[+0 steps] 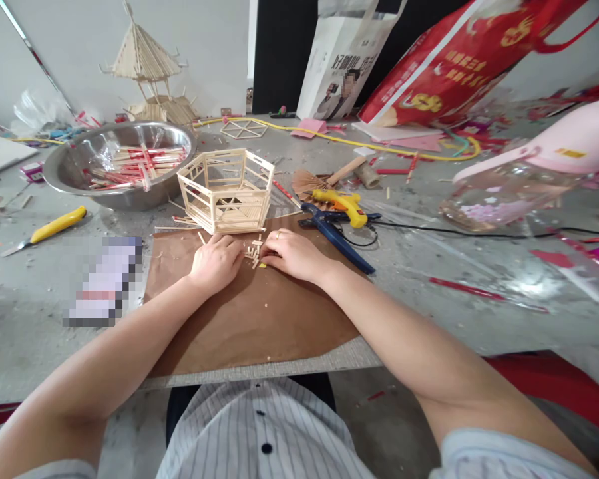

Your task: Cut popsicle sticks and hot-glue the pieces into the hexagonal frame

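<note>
Short cut pieces of wooden stick (253,251) lie in a small loose heap on a brown mat (219,326). At the left edge of this heap, my left hand (215,263) rests with its fingers curled together and tips down. My right hand (293,254), a ring on one finger, is closed at the heap's right edge, its fingertips touching pieces. Whatever either hand grips is hidden beneath the fingers. Just beyond both hands stands a six-sided open frame of thin sticks (225,193). One short stick (201,237) shows beside my left knuckles.
A steel bowl (60,174) holds red-tipped sticks. A yellow craft knife (57,225) and a blurred-out phone-like item (104,283) lie left. To the right are a glue gun (342,229), a brush (324,178) and a pink-lidded bottle (514,193). A stick pagoda (147,60) stands behind.
</note>
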`<state>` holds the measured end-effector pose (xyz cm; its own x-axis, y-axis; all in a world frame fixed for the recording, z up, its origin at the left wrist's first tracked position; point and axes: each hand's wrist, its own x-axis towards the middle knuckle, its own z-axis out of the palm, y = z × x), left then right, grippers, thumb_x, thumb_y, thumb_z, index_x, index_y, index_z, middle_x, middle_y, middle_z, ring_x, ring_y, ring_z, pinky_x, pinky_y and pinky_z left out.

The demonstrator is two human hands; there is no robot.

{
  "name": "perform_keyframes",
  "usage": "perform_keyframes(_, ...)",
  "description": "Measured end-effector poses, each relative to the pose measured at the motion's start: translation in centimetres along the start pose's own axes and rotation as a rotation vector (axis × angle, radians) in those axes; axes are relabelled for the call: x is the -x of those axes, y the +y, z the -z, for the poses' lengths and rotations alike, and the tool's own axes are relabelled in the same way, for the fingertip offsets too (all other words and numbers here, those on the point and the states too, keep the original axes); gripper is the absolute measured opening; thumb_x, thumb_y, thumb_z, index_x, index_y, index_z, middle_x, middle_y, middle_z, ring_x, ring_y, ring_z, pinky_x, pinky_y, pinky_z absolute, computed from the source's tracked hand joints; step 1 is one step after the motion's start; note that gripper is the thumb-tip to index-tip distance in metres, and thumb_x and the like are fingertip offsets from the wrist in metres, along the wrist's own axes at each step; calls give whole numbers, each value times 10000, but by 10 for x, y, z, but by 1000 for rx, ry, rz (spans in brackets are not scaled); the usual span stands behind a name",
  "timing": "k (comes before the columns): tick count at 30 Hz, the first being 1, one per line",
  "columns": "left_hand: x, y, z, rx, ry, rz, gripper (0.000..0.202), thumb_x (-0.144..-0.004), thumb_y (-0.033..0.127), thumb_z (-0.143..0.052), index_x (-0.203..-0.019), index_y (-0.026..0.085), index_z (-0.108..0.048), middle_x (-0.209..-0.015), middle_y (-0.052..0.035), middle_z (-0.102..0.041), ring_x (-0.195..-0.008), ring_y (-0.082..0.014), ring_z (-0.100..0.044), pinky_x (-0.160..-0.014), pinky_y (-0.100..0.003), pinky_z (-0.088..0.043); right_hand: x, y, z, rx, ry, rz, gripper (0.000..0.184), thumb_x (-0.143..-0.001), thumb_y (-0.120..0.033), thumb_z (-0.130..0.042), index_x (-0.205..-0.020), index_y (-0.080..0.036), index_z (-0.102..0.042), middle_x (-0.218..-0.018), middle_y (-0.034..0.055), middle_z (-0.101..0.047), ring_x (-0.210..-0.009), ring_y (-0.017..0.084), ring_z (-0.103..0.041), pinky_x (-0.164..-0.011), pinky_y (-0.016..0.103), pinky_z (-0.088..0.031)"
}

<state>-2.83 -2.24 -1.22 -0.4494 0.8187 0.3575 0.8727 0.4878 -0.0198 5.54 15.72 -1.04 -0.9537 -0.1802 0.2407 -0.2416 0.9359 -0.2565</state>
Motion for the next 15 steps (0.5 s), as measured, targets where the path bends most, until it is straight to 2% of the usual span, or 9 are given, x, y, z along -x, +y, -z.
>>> perform_keyframes(3,1,1,0,-6,13,-11,233,-850,310,-418,-807,195,-615,-827,-45,-618,-854,-181,-532,-599,-249,-426,0,1,1,-13,-1,17,151,-803,-283,-553,-783,-151,-623,-818,61,-602,-830,174,-519,-749,278,-379)
perform_keyframes(8,1,4,3,-15,19,-34,261,-855,316,-405,-773,178,-611,-771,-48,-614,-806,-170,-542,-580,-245,-404,1,0,2,-70,44,64,137,-823,-253,-523,-834,-160,-623,-839,58,-606,-851,170,-515,-759,282,-382)
perform_keyframes(15,2,11,10,3,-155,-99,284,-854,385,-398,-812,194,-604,-830,-39,-626,-780,-182,-568,-554,-248,-396,0,-11,-2,-11,-33,120,112,-811,-243,-538,-828,-166,-617,-876,57,-600,-851,172,-495,-764,294,-382)
